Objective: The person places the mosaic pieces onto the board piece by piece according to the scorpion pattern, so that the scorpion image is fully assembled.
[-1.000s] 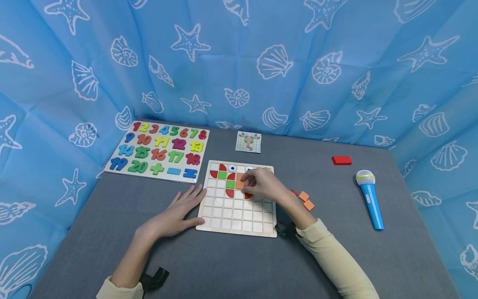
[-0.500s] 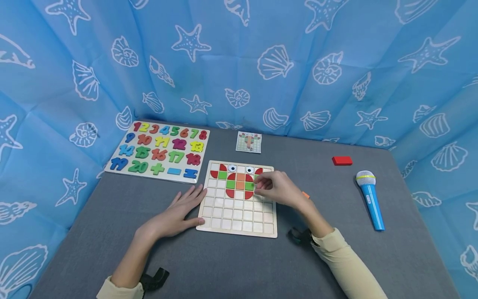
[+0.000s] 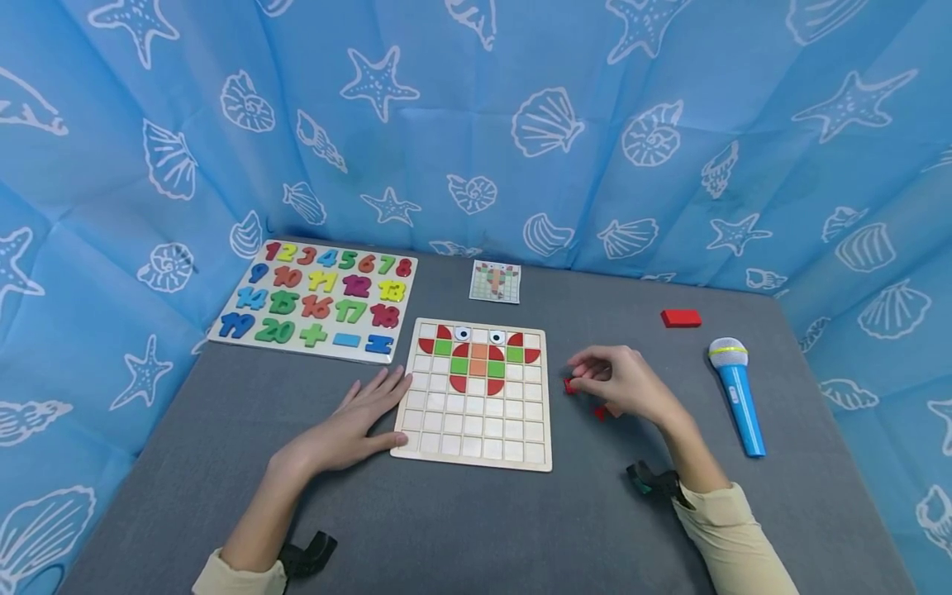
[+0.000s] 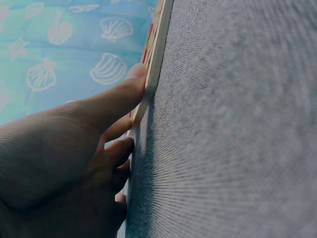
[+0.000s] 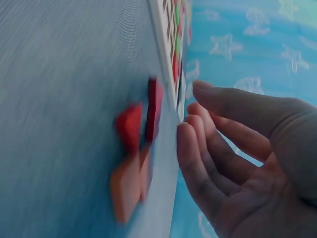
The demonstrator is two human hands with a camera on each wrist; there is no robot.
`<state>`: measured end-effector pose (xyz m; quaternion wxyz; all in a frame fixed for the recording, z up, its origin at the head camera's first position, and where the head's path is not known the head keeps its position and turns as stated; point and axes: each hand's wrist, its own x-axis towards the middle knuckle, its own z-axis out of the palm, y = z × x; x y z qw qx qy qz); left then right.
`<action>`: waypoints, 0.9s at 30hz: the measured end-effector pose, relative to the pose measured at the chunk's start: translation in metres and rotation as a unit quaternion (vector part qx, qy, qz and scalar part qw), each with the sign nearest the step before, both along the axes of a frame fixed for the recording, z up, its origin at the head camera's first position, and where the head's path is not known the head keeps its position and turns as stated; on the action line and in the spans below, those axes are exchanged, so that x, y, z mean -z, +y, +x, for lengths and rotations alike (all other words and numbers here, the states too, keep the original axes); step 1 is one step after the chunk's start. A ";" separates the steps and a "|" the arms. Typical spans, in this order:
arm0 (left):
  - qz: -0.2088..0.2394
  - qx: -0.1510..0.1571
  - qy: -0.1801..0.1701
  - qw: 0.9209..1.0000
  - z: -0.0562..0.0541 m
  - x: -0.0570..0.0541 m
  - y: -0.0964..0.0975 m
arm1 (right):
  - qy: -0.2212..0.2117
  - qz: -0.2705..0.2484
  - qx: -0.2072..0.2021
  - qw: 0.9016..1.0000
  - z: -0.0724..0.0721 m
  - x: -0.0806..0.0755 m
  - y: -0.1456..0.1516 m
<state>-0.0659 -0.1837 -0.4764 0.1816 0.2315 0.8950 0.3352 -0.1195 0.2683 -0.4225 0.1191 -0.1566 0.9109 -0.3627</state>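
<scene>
A wooden grid board [image 3: 472, 450] lies on the grey table, its upper rows bearing red quarter-round pieces, green and orange squares and two eye pieces. My left hand [image 3: 357, 426] lies flat with spread fingers, thumb and fingertips on the board's left edge; the left wrist view shows the thumb [image 4: 133, 79] against that edge. Right of the board, my right hand [image 3: 621, 380] hovers over a few loose pieces. In the right wrist view a gap separates its thumb and loosely bent fingers, with nothing held. Below them lie a red piece [image 5: 130, 126], a darker red piece [image 5: 154, 109] and an orange square [image 5: 125, 188].
A number puzzle board [image 3: 312, 306] lies at the back left. Behind the grid board is a small pattern card [image 3: 495, 282]. A red block [image 3: 681, 318] and a blue toy microphone [image 3: 738, 401] lie at the right. A blue shell-print curtain [image 3: 476, 149] hangs along the table's back.
My right hand has moved right, off the grid board to the loose pieces. Red and green pieces at the board's upper right now show fully. The left hand has stayed put.
</scene>
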 end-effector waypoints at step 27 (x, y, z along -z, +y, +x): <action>0.018 0.006 -0.003 1.000 -0.001 0.001 -0.001 | 0.011 0.045 0.015 0.999 0.006 0.006 0.036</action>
